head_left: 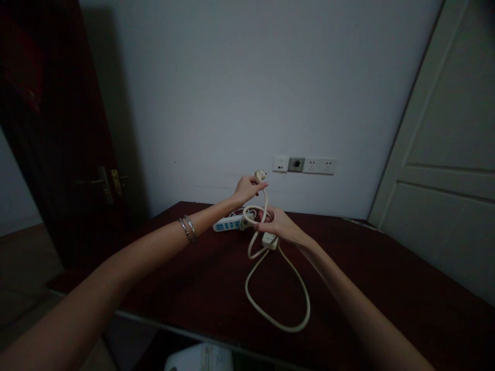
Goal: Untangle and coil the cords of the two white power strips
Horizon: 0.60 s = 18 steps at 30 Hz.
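Observation:
My left hand [248, 189] pinches a cream plug [260, 176], raised over the far side of the dark red table with its prongs toward the right. From the plug a thick cream cord [308, 304] runs down in loops. My right hand [275, 222] grips a looped part of this cord, lower and to the right. Just below the right hand is a white box-shaped piece [269, 240], partly covered by cord. Behind my hands, a white power strip [231, 223] with blue sockets lies on the table, its right end hidden by the cord and hand.
The dark red table [185, 288] meets a pale wall holding a row of wall sockets [319, 166]. A dark door [65, 129] with a handle stands at left, a pale panelled door [448, 129] at right. A pale object [201, 358] sits below the front edge.

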Each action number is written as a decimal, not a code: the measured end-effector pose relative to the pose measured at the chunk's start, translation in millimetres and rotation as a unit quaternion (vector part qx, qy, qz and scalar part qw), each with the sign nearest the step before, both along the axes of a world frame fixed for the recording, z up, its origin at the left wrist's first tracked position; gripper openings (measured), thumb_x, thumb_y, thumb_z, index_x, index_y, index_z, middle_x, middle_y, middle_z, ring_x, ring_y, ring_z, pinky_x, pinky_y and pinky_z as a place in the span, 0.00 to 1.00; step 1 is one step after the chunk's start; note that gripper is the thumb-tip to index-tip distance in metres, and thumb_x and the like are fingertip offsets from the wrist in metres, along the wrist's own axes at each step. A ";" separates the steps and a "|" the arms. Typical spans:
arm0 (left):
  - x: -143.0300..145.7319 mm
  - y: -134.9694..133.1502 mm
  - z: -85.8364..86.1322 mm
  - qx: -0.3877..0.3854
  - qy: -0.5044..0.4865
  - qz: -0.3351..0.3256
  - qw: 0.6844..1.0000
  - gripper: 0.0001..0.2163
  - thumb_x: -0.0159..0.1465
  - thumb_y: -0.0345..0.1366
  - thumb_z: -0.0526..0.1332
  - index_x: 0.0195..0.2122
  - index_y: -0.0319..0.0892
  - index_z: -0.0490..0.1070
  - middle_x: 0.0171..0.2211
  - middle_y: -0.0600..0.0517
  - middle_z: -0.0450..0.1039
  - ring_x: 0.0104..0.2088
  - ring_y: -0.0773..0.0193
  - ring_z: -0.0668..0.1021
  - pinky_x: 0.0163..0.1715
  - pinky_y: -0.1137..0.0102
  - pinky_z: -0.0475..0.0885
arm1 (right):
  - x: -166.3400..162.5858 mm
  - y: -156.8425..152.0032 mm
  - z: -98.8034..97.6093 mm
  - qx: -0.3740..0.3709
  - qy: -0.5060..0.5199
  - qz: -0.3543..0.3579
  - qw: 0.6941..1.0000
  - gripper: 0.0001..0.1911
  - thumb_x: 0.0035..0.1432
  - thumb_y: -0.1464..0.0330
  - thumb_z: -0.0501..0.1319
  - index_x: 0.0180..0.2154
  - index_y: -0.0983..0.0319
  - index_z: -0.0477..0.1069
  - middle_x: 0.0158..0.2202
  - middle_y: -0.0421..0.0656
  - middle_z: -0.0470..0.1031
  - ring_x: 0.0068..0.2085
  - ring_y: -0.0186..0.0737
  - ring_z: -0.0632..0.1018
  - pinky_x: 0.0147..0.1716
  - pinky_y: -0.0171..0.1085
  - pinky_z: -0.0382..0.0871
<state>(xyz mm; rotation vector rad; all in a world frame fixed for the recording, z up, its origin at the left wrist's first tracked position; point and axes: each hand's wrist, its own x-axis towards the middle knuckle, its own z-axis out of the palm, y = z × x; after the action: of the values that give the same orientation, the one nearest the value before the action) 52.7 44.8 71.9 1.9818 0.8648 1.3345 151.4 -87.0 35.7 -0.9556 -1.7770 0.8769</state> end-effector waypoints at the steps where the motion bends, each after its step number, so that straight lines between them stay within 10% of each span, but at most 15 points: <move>1: 0.8 0.4 -1.1 0.005 -0.005 0.012 1.000 0.09 0.54 0.36 0.64 0.23 0.36 0.68 0.15 0.55 0.65 0.15 0.72 0.68 0.17 0.75 0.61 | 0.5 1.9 -1.7 0.007 -0.014 -0.036 0.999 0.11 0.39 0.70 0.61 0.23 0.60 0.57 0.19 0.33 0.60 0.22 0.30 0.61 0.21 0.31 0.52; 11: -4.2 6.4 -5.6 -0.009 -0.054 0.058 0.997 0.10 0.52 0.35 0.66 0.22 0.38 0.65 0.17 0.57 0.64 0.15 0.73 0.68 0.18 0.76 0.59 | 13.4 17.8 -13.5 0.092 -0.022 -0.237 0.967 0.12 0.41 0.68 0.60 0.33 0.62 0.67 0.23 0.37 0.67 0.24 0.35 0.67 0.24 0.34 0.59; 18: -3.9 -3.6 -3.8 -0.130 -0.105 -0.088 0.982 0.05 0.59 0.34 0.59 0.31 0.38 0.64 0.18 0.56 0.66 0.16 0.69 0.72 0.20 0.73 0.67 | 16.1 8.2 -10.9 -0.034 0.018 0.018 0.999 0.24 0.45 0.62 0.65 0.44 0.61 0.62 0.23 0.34 0.67 0.21 0.31 0.68 0.21 0.32 0.63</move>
<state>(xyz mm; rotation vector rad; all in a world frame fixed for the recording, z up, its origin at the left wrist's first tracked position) 48.8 41.2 68.1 1.6427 0.7072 1.2338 167.5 -78.8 24.8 -0.9480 -1.7483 0.9780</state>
